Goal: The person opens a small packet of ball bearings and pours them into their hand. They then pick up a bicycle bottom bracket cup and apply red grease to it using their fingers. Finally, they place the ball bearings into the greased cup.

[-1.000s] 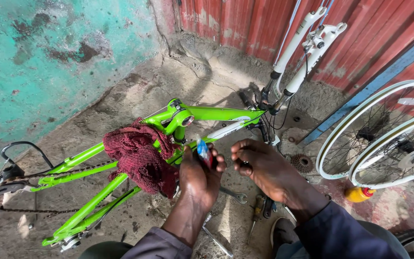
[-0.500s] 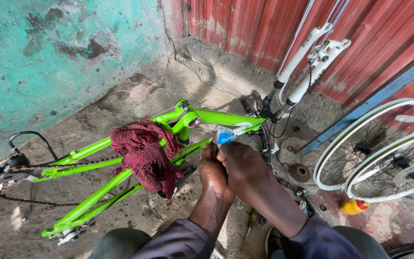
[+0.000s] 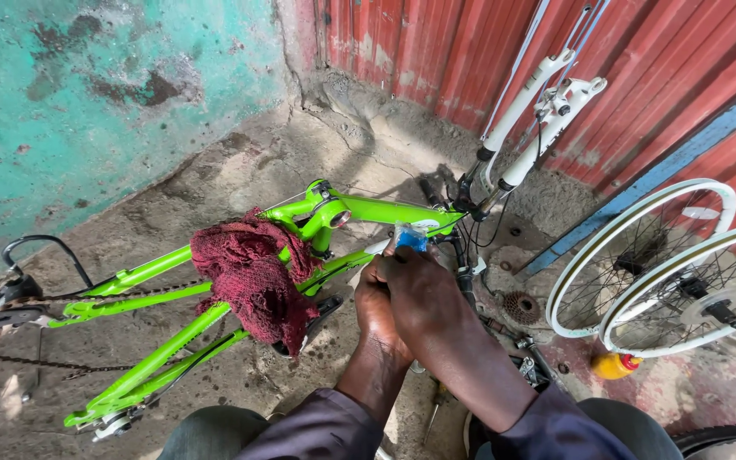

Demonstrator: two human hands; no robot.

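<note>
While both hands, left hand (image 3: 378, 307) and right hand (image 3: 423, 294), close their grip on the small blue tube (image 3: 410, 238), it looks light and squeezable, best pinched mid-body above the stiff green bike frame (image 3: 172, 264).

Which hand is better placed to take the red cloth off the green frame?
Probably the left hand: it is on the side of the red cloth draped over the green frame. The right hand covers the small blue object.
</note>
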